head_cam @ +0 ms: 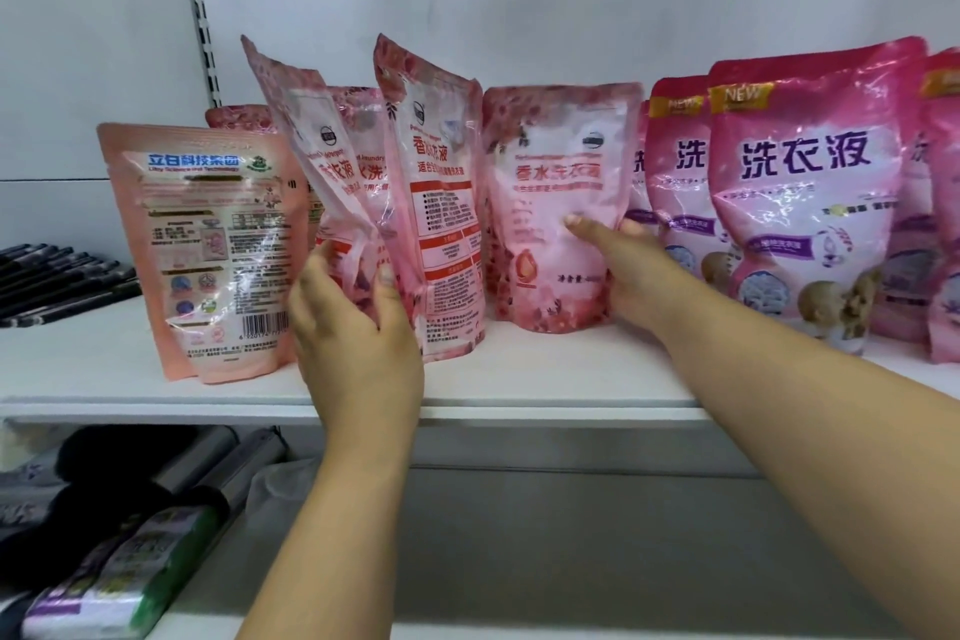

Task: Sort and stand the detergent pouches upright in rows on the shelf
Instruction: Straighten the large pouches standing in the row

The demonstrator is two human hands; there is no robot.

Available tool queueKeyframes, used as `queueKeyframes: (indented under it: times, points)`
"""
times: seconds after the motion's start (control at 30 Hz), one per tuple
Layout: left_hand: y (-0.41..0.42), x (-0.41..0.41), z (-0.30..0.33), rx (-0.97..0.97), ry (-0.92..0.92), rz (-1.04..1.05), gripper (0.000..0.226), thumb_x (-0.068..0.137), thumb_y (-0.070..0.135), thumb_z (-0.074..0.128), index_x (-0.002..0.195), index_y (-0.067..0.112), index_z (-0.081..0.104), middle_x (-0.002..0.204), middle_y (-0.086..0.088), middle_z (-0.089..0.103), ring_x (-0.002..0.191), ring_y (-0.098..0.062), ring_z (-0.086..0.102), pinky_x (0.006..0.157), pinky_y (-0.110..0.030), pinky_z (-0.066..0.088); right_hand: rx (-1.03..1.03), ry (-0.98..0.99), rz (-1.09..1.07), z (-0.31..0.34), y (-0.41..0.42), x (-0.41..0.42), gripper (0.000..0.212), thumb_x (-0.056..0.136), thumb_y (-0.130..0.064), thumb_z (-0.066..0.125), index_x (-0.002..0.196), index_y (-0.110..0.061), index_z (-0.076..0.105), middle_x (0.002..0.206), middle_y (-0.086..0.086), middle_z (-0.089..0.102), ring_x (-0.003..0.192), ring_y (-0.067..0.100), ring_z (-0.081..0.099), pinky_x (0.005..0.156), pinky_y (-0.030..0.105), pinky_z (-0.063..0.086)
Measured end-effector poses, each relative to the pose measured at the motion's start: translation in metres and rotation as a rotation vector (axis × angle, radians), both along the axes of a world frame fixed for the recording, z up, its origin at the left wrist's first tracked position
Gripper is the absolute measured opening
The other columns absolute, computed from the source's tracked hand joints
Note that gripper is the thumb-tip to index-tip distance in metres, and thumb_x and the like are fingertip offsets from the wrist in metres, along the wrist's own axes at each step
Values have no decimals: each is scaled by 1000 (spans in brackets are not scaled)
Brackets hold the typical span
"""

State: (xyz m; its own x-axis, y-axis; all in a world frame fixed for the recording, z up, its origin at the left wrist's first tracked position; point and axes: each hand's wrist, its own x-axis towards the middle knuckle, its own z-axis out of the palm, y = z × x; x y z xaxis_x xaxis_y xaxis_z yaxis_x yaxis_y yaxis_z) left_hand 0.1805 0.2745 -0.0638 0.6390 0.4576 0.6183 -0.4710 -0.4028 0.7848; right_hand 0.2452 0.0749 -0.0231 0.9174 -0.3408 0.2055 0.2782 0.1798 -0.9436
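Left hand (pixel 358 327) gripping the lower part of a pale pink detergent pouch (pixel 317 161), thumb and fingers curled round its crumpled base, pouch tilted with its top leaning left above the white shelf (pixel 519 379). Right hand (pixel 618 265) wrapped round the right edge of a rose-printed pouch (pixel 550 203) standing upright on the shelf, thumb pressed on its front, fingers hidden behind. Between the two, a third pale pouch (pixel 436 203) standing upright, turned edge-on, just beside the left hand. At far left, a peach pouch (pixel 218 250) standing with its back label and barcode facing out. To the right, a row of brighter pink pouches (pixel 800 192) upright, front to back, close beside the right hand. Black pens (pixel 57 281) lying at the shelf's left end. Rolled bags (pixel 119 582) on the lower shelf, details blurred.
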Motion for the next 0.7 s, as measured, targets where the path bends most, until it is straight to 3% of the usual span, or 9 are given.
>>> queueKeyframes:
  times: [0.1, 0.17, 0.33, 0.47, 0.6, 0.7]
  points:
    - [1, -1, 0, -2, 7, -11, 46, 94, 27, 46, 137, 14, 34, 138, -10, 36, 124, -25, 38, 101, -37, 32, -37, 2, -51, 2, 3, 1, 9, 87, -25, 61, 95, -20, 59, 102, 6, 66, 90, 24, 63, 86, 40, 50]
    - [1, -1, 0, 3, 3, -8, 46, 94, 27, 46, 137, 14, 34, 138, -10, 36, 124, -27, 38, 101, -37, 31, -50, -9, -62, 2, 4, 1, 7, 89, -25, 59, 93, -20, 58, 101, 6, 65, 89, 23, 62, 83, 37, 49]
    - [0, 0, -1, 7, 13, 0, 46, 94, 27, 46, 137, 14, 34, 138, -10, 36, 124, -27, 38, 100, -37, 32, -88, -4, -44, 0, 2, 3, 23, 90, -29, 56, 112, -20, 55, 114, 8, 64, 102, 26, 61, 95, 47, 46]
    - [0, 0, 0, 9, 13, 3, 47, 95, 27, 46, 138, 13, 32, 139, -11, 35, 125, -27, 38, 100, -37, 32, -171, -15, -117, -1, 0, 6, 26, 90, -35, 55, 110, -25, 43, 121, 7, 56, 109, 29, 55, 98, 52, 42]
    - [1, -1, 1, 11, 43, 0, 50, 95, 29, 45, 141, 15, 31, 141, -10, 33, 127, -29, 38, 102, -37, 31, -258, 32, -164, 0, 4, 1, 63, 86, -52, 51, 135, -19, 28, 138, 9, 39, 125, 33, 41, 105, 52, 34]
    - [2, -2, 1, 10, 56, -11, 52, 95, 30, 46, 143, 17, 32, 143, -9, 31, 129, -28, 37, 105, -35, 29, -314, 100, -176, -3, 1, -1, 71, 89, -54, 44, 143, -13, 23, 146, 11, 33, 132, 32, 35, 108, 48, 30]
